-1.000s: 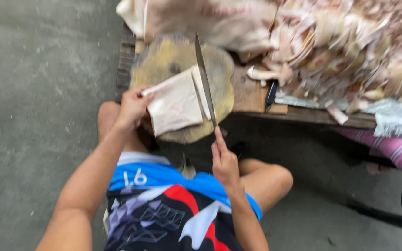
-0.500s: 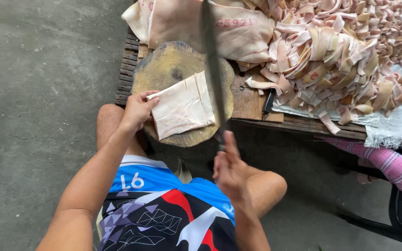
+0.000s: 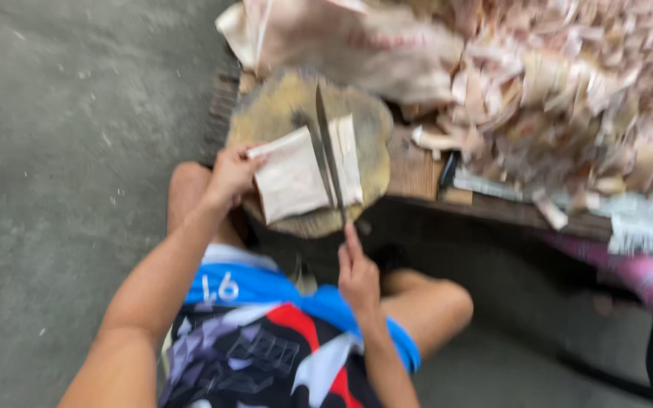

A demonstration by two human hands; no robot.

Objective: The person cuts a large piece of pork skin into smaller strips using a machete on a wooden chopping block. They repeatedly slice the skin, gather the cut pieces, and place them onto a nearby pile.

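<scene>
A pale flat slab of pork skin (image 3: 292,177) lies on a round wooden chopping block (image 3: 281,106). My left hand (image 3: 230,176) pins the slab's left edge with its fingers. My right hand (image 3: 358,272) grips the handle of a long cleaver (image 3: 328,151), whose blade is down across the slab. The blade parts a narrow strip (image 3: 348,159) on the right from the rest of the slab. The view is blurred.
A big heap of cut pale strips (image 3: 568,91) covers a low wooden bench (image 3: 417,174) behind and right of the block. A whitish sack (image 3: 341,38) lies at the back. Bare concrete floor (image 3: 62,151) spreads to the left. A pink sleeve (image 3: 644,279) shows at right.
The cleaver was lifted up off the block half a second ago and has now come down onto the slab, cutting off a strip at its right side. My left hand kept its hold.
</scene>
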